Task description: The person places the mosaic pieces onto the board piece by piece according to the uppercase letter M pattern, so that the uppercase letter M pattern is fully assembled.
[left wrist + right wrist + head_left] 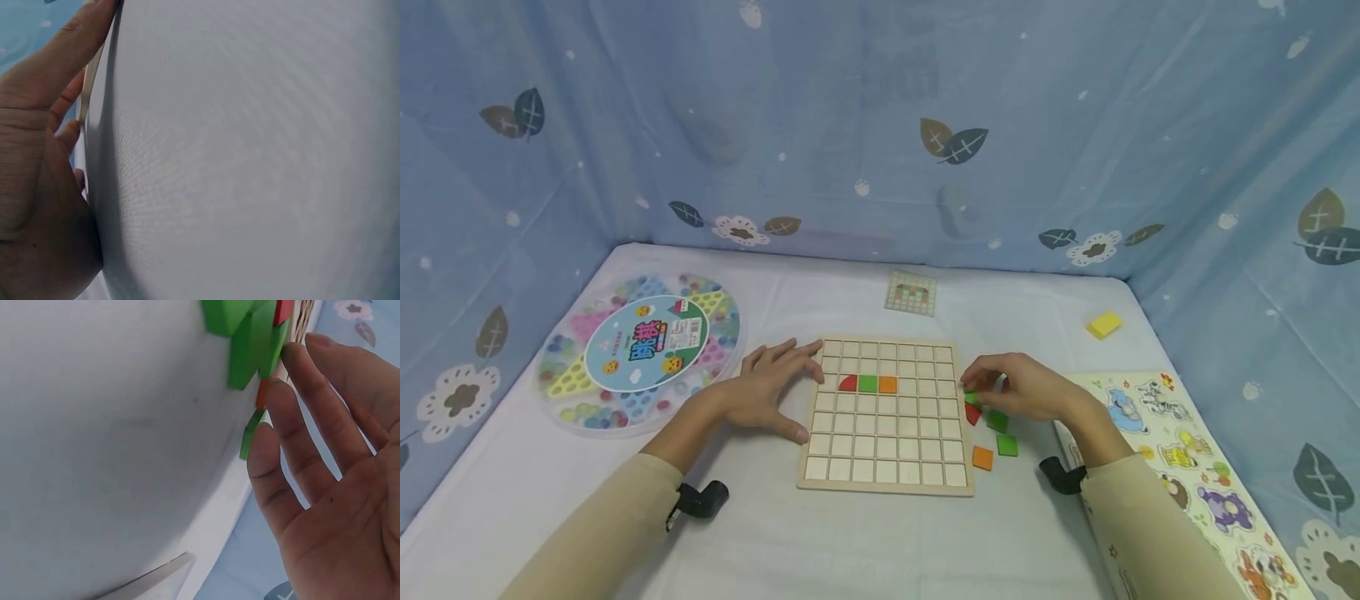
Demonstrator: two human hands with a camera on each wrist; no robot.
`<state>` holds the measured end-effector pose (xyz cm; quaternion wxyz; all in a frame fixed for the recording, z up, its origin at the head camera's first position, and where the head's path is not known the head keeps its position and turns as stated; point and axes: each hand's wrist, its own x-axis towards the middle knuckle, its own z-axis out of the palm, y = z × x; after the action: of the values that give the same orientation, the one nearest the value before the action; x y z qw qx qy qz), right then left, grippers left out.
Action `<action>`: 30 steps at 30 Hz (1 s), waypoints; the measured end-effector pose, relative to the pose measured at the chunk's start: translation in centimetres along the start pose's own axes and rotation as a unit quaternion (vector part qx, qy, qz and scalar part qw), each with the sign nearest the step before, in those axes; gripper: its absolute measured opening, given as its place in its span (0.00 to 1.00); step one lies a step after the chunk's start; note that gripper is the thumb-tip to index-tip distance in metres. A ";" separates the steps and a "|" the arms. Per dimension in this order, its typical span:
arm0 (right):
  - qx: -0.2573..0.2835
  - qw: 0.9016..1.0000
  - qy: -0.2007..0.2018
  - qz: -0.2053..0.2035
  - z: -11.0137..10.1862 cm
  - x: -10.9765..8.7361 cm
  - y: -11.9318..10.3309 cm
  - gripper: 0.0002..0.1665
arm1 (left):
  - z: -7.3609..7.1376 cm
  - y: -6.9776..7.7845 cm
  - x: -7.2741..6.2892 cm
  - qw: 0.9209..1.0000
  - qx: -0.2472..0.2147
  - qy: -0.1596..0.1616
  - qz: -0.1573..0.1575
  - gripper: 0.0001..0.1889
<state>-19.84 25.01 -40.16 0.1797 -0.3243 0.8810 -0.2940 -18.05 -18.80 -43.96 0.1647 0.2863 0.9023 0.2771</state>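
A wooden grid board (pixel 876 447) lies on the white cloth. In one row of its squares sit a red rounded piece (pixel 847 383), a green tile (pixel 868 384) and an orange tile (pixel 888 385), side by side. My left hand (pixel 763 392) is spread at the board's left edge, thumb and fingertips against the frame. Beyond the right edge my right hand (pixel 1018 387) hovers with bent fingers over loose pieces: a red one (pixel 973 413), an orange tile (pixel 982 457) and several green ones (pixel 1007 445). In the right wrist view its fingertips are near green tiles (pixel 250 347); no piece shows clearly pinched.
A small pattern card (pixel 911 292) lies behind the board. The round Chinese checkers case (pixel 647 342) is at left. At right are a yellow block (pixel 1104 325) and an animal picture board (pixel 1180 467), partly under my right forearm. Patterned blue curtains (pixel 850 125) surround the table.
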 end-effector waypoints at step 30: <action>-0.010 0.999 0.016 0.037 -0.1 -2.0 1.8 0.15 | 0.0 0.1 0.2 1.000 0.007 -0.002 -0.007 0.42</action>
<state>-19.26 27.50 -41.01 0.1730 -0.2886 0.8979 -0.2839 -18.16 -18.62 -43.91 0.1666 0.2815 0.9058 0.2694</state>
